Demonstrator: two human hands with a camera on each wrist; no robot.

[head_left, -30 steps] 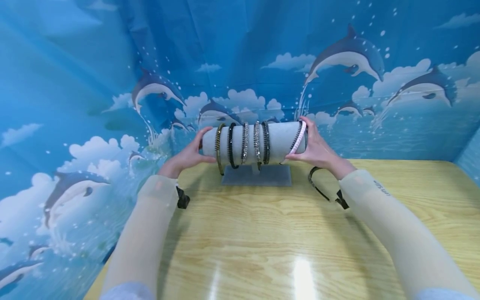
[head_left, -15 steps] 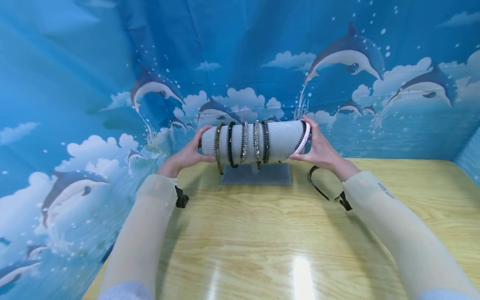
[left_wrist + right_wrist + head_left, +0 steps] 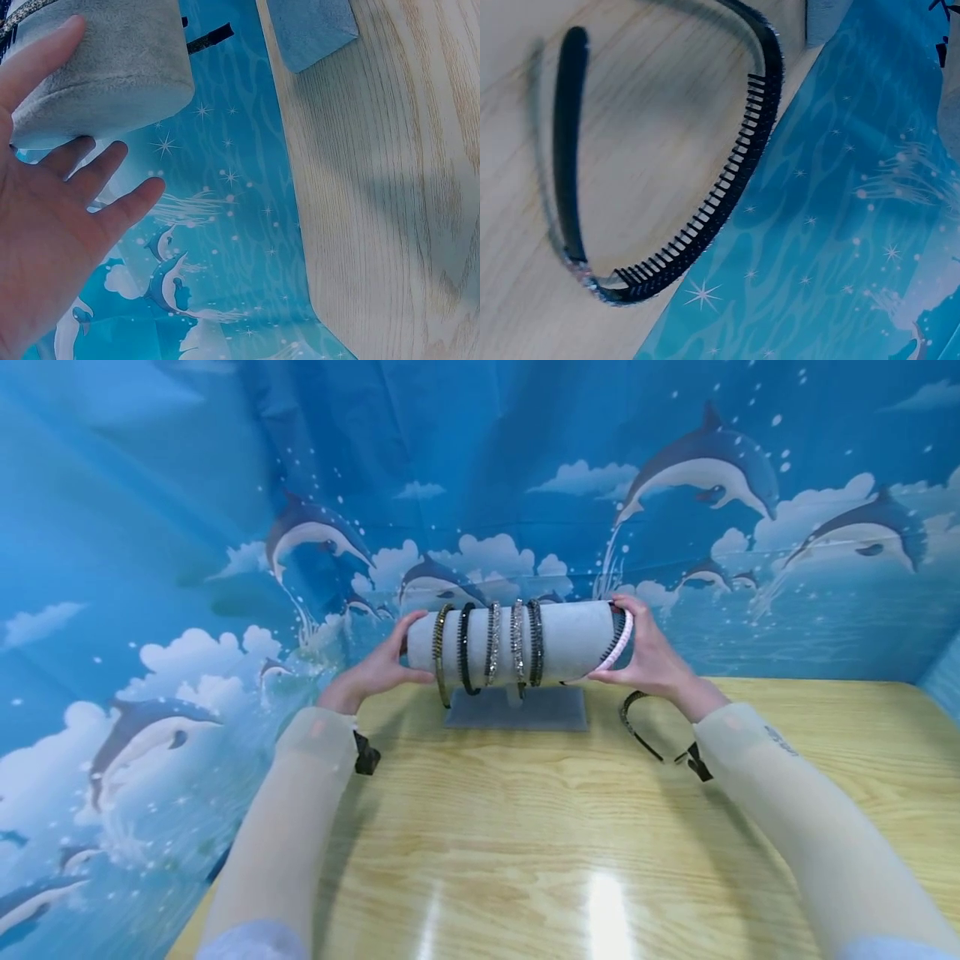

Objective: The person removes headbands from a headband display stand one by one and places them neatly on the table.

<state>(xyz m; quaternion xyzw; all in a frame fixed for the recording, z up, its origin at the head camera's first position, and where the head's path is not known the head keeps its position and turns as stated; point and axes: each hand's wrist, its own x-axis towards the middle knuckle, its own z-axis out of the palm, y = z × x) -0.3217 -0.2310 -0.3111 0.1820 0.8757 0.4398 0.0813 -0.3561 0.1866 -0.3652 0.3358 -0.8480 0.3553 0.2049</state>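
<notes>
A grey plush headband display roll [image 3: 572, 637] lies level on its stand in the head view. My left hand [image 3: 373, 672] grips the roll's left end, thumb across the front; in the left wrist view that thumb [image 3: 45, 56] presses the plush while the other fingers extend below the end. With my right hand [image 3: 654, 658] I pinch a pale pink headband [image 3: 623, 645] with dark comb teeth, tilted around the roll's right end. Several headbands circle the roll, among them a gold one [image 3: 438, 652], a black one [image 3: 463, 647] and a silver one [image 3: 517, 643]. The right wrist view leaves out the right hand.
A glittery dark headband [image 3: 771, 105] lies on the wooden table [image 3: 487, 827] below the right hand. The grey stand base [image 3: 517, 717] sits near the table's back edge. A blue dolphin-print sheet [image 3: 480, 460] hangs behind and at the left. Black devices [image 3: 366, 755] hang at both wrists.
My right hand has moved to the right with the pink headband, bringing it from the front of the roll to its right end. The left hand keeps its place on the left end.
</notes>
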